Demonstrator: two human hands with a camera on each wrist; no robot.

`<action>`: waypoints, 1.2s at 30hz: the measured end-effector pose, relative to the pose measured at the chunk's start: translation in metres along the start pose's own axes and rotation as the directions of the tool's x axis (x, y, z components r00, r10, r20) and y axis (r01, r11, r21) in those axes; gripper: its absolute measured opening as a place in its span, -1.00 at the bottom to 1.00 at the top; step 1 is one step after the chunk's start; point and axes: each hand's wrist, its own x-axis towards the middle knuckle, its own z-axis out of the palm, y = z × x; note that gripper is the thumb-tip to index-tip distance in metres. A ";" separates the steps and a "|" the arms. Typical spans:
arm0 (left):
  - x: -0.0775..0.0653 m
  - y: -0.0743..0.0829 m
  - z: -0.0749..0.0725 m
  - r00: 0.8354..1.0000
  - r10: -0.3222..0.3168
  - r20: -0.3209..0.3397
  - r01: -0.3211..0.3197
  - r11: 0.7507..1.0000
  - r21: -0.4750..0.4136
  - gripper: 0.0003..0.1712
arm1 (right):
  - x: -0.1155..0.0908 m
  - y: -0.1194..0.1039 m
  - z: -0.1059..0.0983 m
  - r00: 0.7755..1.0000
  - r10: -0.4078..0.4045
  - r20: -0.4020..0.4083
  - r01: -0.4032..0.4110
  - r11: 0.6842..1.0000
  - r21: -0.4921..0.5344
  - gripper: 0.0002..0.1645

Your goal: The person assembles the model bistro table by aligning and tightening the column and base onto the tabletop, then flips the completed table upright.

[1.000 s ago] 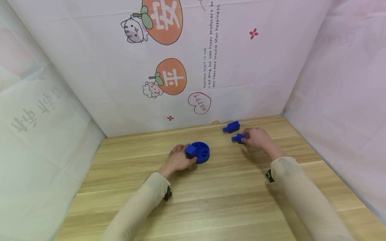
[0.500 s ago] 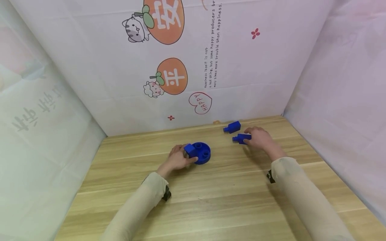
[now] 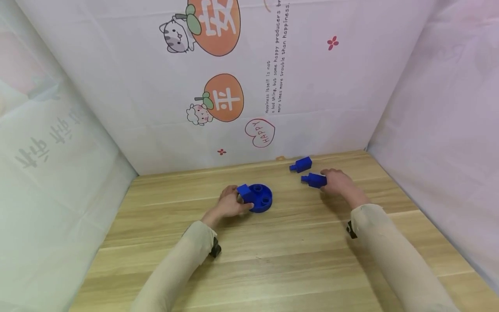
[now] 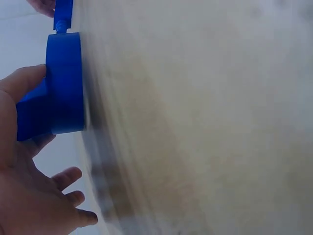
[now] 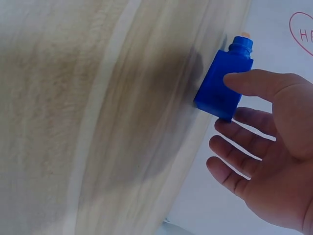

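Observation:
My left hand [image 3: 231,203] grips a round blue base [image 3: 266,209] at its left side, with a square blue block [image 3: 244,191] standing on it between thumb and fingers. Two round sockets show inside the base's rim. In the left wrist view the thumb touches the base's edge [image 4: 68,83], and the other fingers are spread below. Farther right, my right hand [image 3: 338,182] pinches the back end of a blue rectangular leg-like block with a threaded neck [image 5: 222,83]. Its neck points left, towards the base. The right index finger is partly hidden behind this block.
A second blue block with a narrow neck [image 3: 302,164] lies just behind the right hand, near the back edge of the wooden table [image 3: 273,260]. Printed white cloth [image 3: 304,86] walls in the table at the back and both sides.
My right hand has slid back to the right along its block, so more of the block shows. The left hand stays at the base; the block on it has tipped slightly left.

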 end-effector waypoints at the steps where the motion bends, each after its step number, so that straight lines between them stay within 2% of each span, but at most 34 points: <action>1: 0.000 0.000 0.000 1.000 0.003 -0.003 -0.003 1.000 -0.006 -0.08 | 0.001 0.001 0.000 1.000 0.001 -0.002 -0.001 1.000 -0.003 -0.21; 8: 0.000 0.000 0.000 0.999 0.035 -0.028 -0.035 0.999 -0.002 -0.09 | 0.002 0.007 0.003 0.999 0.035 0.026 -0.035 0.999 0.013 -0.42; 13: 0.000 -0.001 0.000 0.997 0.063 -0.048 -0.062 0.998 0.025 -0.12 | 0.001 0.006 0.002 0.998 0.054 0.035 -0.056 0.996 0.064 -0.45; 18: 0.000 -0.003 0.001 0.998 0.048 -0.042 -0.047 0.998 0.039 -0.10 | 0.000 -0.001 -0.001 0.999 0.043 -0.013 -0.041 0.995 0.091 -0.45; 32: 0.000 0.002 -0.005 0.999 0.033 -0.022 -0.033 0.999 0.028 -0.13 | 0.000 -0.019 -0.012 0.994 0.016 -0.107 -0.009 0.998 0.065 -0.46; 36: 0.000 0.006 -0.008 1.000 0.020 -0.010 -0.020 0.999 0.041 -0.14 | 0.001 -0.025 -0.015 0.992 0.002 -0.123 0.004 0.999 0.046 -0.53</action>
